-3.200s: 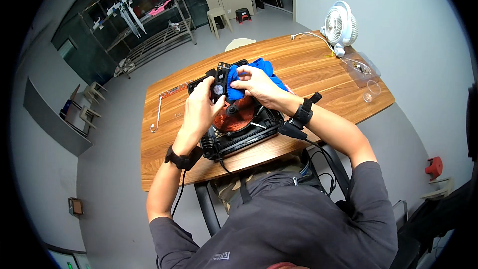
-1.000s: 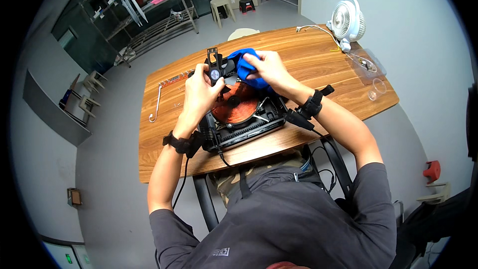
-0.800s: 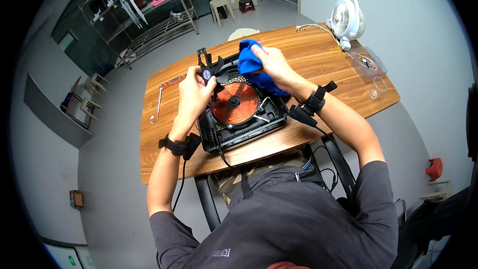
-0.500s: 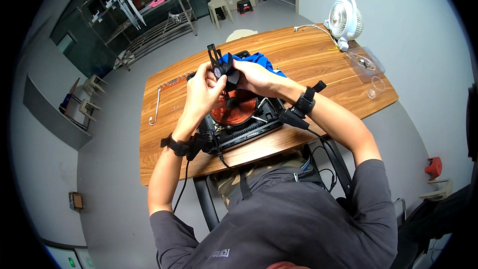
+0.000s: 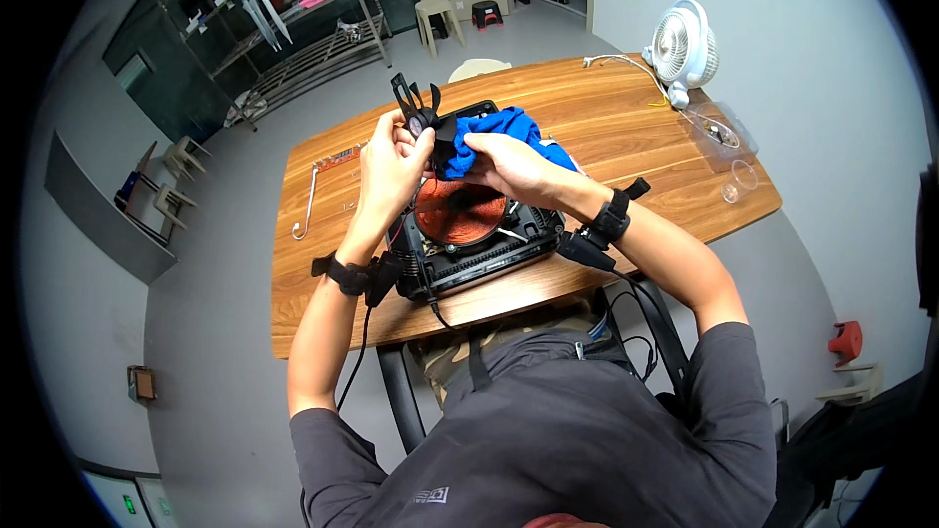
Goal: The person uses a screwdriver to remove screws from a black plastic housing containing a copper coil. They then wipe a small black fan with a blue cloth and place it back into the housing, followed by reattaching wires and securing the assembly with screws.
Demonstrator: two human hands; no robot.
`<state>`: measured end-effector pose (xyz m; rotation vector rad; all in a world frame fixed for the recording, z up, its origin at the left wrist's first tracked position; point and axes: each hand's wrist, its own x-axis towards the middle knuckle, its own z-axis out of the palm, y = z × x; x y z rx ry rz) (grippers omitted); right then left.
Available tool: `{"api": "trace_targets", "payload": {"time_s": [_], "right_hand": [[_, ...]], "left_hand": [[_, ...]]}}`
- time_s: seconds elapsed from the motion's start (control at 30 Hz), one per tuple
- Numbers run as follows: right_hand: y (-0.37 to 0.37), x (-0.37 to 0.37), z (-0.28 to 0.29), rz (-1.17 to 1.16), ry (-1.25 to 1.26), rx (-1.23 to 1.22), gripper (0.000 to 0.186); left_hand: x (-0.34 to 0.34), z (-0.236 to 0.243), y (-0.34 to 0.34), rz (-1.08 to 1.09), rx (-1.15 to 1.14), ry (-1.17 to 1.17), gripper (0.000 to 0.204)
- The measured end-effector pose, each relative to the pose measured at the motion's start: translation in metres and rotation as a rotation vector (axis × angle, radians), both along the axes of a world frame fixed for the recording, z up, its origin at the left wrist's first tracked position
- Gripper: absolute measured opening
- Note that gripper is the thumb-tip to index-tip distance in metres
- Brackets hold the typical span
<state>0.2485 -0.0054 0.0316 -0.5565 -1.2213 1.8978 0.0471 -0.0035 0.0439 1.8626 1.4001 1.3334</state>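
Between the fingers of my left hand point(image 5: 396, 158) is a small black cooling fan point(image 5: 427, 115), held up with its blades and a bracket arm pointing away from me. My right hand point(image 5: 514, 164) pinches a blue cloth point(image 5: 499, 127) against the fan's right side; part of the cloth trails toward the table. Beneath both hands lies an opened induction cooker base point(image 5: 469, 272), black, with a round copper coil point(image 5: 460, 215) exposed in it. A dark shadow or part covers some of the coil. Black straps with small boxes circle both wrists.
The wooden table point(image 5: 626, 152) carries a white desk fan point(image 5: 683, 51) at its far right, a clear plastic tray point(image 5: 719, 129) and a clear cup point(image 5: 734, 188). An orange circuit strip point(image 5: 337, 158) and a white cable point(image 5: 311, 205) lie at the left.
My right hand has taken hold of the blue cloth and brought it up to the fan. The fan has tilted and shifted slightly left, still in my left hand.
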Motion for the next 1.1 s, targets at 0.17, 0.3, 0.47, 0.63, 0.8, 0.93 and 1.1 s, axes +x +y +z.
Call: {"api": "trace_targets", "payload": {"time_s": [0.17,0.3,0.47,0.63,0.8,0.93,1.1], "right_hand": [[-0.002,-0.008,-0.002,-0.023,0.06,0.018,0.039],[-0.002,-0.007,-0.01,-0.07,-0.048,0.14,0.036],[0.006,0.009,-0.011,-0.086,-0.293,0.357,0.024],[-0.002,0.006,-0.004,-0.171,-0.195,0.269,0.01],[0.006,0.003,-0.015,-0.302,-0.282,0.346,0.02],[0.021,-0.004,-0.032,-0.456,-0.33,0.442,0.021],[0.015,-0.008,-0.024,-0.502,-0.276,0.476,0.017]], "left_hand": [[-0.001,-0.007,-0.001,-0.019,0.054,0.038,0.039],[-0.002,-0.004,-0.001,0.002,0.02,0.021,0.04],[-0.006,0.002,-0.004,0.031,-0.031,-0.011,0.042],[-0.004,-0.006,-0.002,-0.019,-0.034,0.027,0.044],[-0.004,-0.008,-0.005,-0.025,0.025,0.194,0.046],[0.003,-0.001,-0.014,0.054,0.106,0.31,0.046],[0.003,0.002,-0.02,0.1,0.056,0.426,0.045]]}}
